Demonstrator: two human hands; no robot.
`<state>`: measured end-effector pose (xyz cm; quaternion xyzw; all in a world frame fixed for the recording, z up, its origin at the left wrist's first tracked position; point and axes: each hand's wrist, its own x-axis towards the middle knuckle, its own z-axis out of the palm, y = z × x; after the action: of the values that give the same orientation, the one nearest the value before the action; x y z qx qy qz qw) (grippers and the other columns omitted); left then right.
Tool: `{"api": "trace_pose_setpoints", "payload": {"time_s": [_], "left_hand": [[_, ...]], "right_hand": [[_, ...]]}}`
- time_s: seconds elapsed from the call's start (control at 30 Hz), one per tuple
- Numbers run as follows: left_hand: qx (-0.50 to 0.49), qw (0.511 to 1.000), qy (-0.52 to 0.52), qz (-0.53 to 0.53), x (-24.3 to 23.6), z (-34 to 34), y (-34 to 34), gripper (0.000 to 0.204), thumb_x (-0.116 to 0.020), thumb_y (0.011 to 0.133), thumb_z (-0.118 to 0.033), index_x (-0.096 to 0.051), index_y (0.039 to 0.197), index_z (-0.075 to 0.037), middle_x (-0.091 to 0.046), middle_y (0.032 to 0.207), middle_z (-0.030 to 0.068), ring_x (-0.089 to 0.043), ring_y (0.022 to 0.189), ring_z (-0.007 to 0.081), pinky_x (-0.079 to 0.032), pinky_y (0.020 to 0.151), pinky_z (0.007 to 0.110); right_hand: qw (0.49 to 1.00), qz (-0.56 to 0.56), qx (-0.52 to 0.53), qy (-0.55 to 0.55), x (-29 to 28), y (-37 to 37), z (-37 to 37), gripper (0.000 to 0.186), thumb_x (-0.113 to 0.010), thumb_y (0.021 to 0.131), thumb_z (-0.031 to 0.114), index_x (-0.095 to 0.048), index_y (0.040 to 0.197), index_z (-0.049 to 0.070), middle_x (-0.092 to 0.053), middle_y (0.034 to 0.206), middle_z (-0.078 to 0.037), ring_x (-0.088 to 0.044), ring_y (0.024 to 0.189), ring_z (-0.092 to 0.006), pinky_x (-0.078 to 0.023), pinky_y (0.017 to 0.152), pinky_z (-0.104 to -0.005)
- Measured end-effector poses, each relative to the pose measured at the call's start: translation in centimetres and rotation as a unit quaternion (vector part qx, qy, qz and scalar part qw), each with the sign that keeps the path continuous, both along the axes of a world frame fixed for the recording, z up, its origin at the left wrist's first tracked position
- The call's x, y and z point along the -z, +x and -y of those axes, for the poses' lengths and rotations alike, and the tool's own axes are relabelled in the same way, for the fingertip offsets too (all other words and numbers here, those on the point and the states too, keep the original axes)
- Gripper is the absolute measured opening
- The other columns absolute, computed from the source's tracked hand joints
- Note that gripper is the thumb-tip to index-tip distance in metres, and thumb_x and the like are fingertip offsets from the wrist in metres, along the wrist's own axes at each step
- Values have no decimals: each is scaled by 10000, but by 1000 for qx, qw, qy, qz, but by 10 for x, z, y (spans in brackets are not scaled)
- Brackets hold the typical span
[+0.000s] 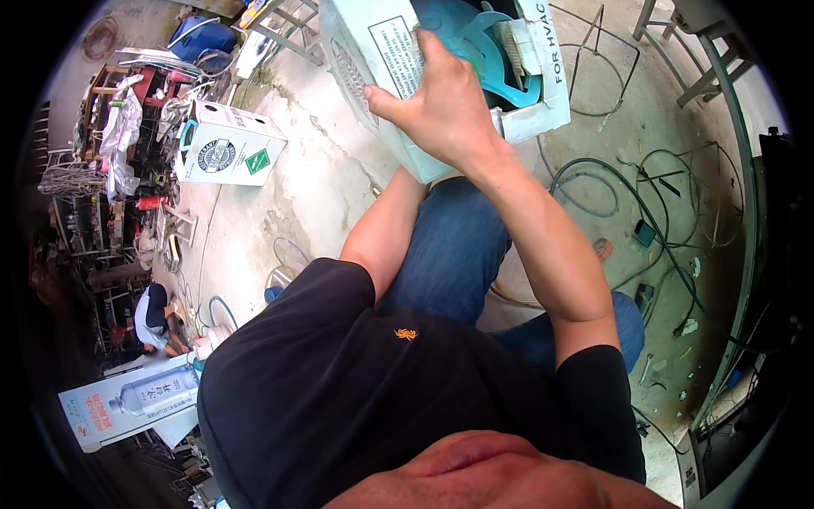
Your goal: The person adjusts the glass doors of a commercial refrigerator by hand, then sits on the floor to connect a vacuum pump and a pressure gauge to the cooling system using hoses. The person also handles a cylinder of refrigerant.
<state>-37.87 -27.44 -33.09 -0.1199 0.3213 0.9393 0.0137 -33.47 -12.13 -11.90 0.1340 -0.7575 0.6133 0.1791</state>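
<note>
A white cardboard box with printed sides stands tilted at the top middle, its end open toward me. Inside it sits a light-blue metal gas cylinder with a blue carrying collar. My right hand grips the box at its open edge. The thumb and index finger lie spread on the printed side, while the other fingers are largely hidden. My left forearm passes behind the box's lower edge, and that hand is hidden.
A second white box stands on the concrete floor at left, by crowded shelves. Dark hoses lie looped at right, near a metal frame. At far left a person crouches. A printed carton is at lower left.
</note>
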Motion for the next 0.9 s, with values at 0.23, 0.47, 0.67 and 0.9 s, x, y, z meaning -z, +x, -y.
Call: {"api": "trace_pose_setpoints", "payload": {"time_s": [0.23, 0.47, 0.67, 0.9], "left_hand": [[4, 1000, 0, -5, 6, 2, -9, 561, -477, 996, -371, -388, 1460, -68, -458, 1461, 123, -450, 1337, 290, -390, 1108, 425], [-1, 999, -24, -30, -1, 18, -33, 567, -473, 997, -376, -382, 1465, -68, -454, 1465, 122, -448, 1339, 290, -390, 1109, 425], [-34, 995, -58, -73, -22, 50, -54, 571, -469, 998, -379, -377, 1468, -68, -450, 1469, 121, -447, 1341, 290, -391, 1109, 425], [-95, 973, -146, -152, -42, 120, -25, 577, -465, 1000, -384, -372, 1473, -68, -446, 1473, 120, -445, 1344, 290, -392, 1110, 426]], "right_hand": [[999, 8, -8, -35, 8, -11, 14, 610, -808, 735, 285, -557, 1127, -109, -704, 947, -236, -715, 834, -286, -556, 768, -358], [987, -65, -107, -98, -43, 0, -46, 562, -767, 752, 317, -609, 1113, -84, -701, 1007, -207, -684, 937, -269, -527, 849, -352], [940, 22, -245, -237, 14, -59, -76, 605, -698, 852, 255, -527, 1320, -88, -649, 1203, -142, -605, 1076, -173, -470, 953, -302], [963, 201, 49, -175, 172, -117, -46, 677, -683, 834, 563, -659, 1060, -74, -724, 965, -200, -708, 903, -280, -541, 817, -362]]}}
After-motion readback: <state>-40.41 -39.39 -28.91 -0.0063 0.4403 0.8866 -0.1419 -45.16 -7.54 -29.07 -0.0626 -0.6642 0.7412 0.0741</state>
